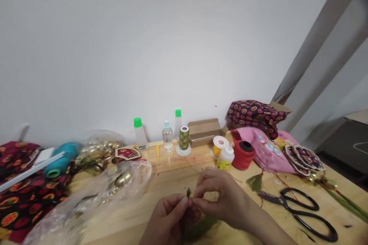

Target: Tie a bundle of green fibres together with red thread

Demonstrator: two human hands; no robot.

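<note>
A bundle of olive-green threads, looking like a tassel (188, 192), is pinched upright between the thumb and fingers of my left hand (169, 216). Its short tip pokes up above the thumb, while loose green strands spread blurred below the hands. My right hand (220, 195) is closed in a pinch right beside the bundle, thumb and forefinger together. What lies between those fingertips is too small to make out. To the right of my hands lie black-handled scissors (299, 208) and a finished green tassel (254, 182).
Behind my hands stand a spool of olive thread (184, 138), a clear bottle (167, 138), a white glue bottle (225, 157), a red thread cone (243, 155) and a cardboard box (205, 132). Plastic bags with gold bells (122, 179) lie left, beside a teal thread cone (60, 159).
</note>
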